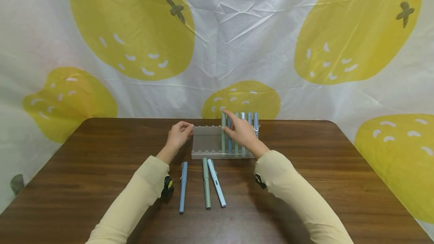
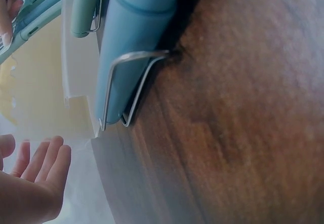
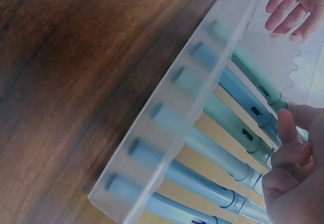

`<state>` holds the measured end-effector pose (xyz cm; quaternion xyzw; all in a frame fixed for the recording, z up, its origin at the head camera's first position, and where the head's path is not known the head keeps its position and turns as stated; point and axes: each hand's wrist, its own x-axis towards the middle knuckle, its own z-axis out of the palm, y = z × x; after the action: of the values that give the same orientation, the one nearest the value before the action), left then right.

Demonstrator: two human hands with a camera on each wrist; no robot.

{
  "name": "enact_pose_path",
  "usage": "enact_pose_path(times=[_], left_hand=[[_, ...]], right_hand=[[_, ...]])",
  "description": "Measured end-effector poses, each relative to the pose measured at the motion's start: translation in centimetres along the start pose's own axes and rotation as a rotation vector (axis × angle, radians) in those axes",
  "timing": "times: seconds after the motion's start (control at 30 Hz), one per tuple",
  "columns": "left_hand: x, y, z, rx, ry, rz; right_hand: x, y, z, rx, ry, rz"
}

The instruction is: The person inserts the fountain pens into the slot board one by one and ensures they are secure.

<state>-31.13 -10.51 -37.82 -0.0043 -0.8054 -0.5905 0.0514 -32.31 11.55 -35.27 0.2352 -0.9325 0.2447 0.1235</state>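
A clear pen rack with scalloped edges stands on the table. Several green and blue pens lean in its right part. My right hand is over them, its index finger extended to the cap end of the leftmost green pen and the thumb lower beside it. My left hand is at the rack's upper left corner, fingertips at its edge with fingers loosely bent; firm contact is unclear. In front lie a blue pen, a green pen and a light blue pen.
The brown wooden table extends to both sides. Behind it hangs a white cloth printed with yellow fruit. The blue pen's metal clip shows close up in the left wrist view.
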Motion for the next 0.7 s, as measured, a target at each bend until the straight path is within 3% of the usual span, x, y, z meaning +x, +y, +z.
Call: enact_pose_path(times=[0.33,0.7], left_hand=[[0.07,-0.15,0.04,0.003,-0.003,-0.004],[0.13,-0.16,0.16,0.004,0.012,0.001]], right_hand=[[0.20,-0.15,-0.01,-0.040,-0.025,0.017],[-0.02,-0.02,-0.07,-0.012,0.005,0.006]])
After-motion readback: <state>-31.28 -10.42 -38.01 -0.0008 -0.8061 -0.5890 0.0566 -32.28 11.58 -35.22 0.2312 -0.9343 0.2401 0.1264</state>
